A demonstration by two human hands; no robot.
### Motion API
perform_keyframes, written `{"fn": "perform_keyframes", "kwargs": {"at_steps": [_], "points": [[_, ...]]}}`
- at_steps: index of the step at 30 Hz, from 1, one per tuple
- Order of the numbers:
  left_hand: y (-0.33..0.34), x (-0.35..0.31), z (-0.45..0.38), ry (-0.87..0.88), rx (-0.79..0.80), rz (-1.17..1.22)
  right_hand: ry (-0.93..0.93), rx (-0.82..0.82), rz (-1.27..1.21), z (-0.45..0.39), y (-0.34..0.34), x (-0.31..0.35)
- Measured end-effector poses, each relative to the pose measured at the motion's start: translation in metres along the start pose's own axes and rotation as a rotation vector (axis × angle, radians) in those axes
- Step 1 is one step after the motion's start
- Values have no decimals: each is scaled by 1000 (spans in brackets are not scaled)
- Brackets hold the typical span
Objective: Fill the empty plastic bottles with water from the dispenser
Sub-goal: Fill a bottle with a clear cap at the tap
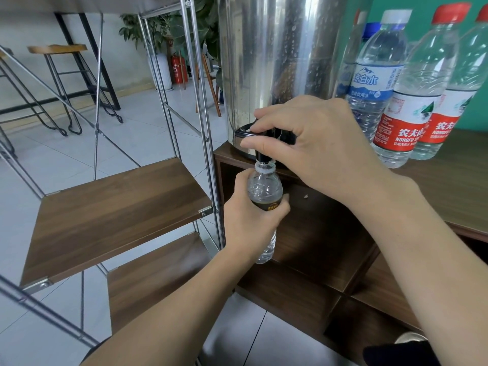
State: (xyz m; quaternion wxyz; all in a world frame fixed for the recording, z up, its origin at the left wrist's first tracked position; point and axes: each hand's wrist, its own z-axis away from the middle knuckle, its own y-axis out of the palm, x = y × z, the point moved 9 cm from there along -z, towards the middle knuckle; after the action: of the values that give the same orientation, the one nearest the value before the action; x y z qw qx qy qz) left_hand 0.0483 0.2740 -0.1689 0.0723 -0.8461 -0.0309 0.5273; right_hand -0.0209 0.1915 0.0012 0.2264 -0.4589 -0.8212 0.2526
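A tall steel water dispenser (277, 48) stands at the left end of a brown cabinet top (449, 186). Its black tap (266, 154) sticks out over the cabinet's edge. My left hand (250, 217) grips a small clear bottle (264, 186) with a dark label, upright, its open mouth right under the tap's spout. My right hand (317, 143) has thumb and fingers curled round the tap's handle. Some water shows in the bottle's bottom.
Several capped bottles stand right of the dispenser: a blue-labelled one (375, 83) and two red-labelled ones (412, 101). A metal rack with wooden shelves (118, 207) stands close on the left. Open cabinet compartments (330, 247) lie below. Stools and a plant are farther back.
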Motion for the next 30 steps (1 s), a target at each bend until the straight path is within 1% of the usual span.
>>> {"fn": "perform_keyframes", "kwargs": {"at_steps": [18,30], "points": [[0,1,0,-11,-13,16,28,58,46,-2,2,-1],[1,2,-1,-1,-13,31,61,8,35,-5,-3,-4]]}}
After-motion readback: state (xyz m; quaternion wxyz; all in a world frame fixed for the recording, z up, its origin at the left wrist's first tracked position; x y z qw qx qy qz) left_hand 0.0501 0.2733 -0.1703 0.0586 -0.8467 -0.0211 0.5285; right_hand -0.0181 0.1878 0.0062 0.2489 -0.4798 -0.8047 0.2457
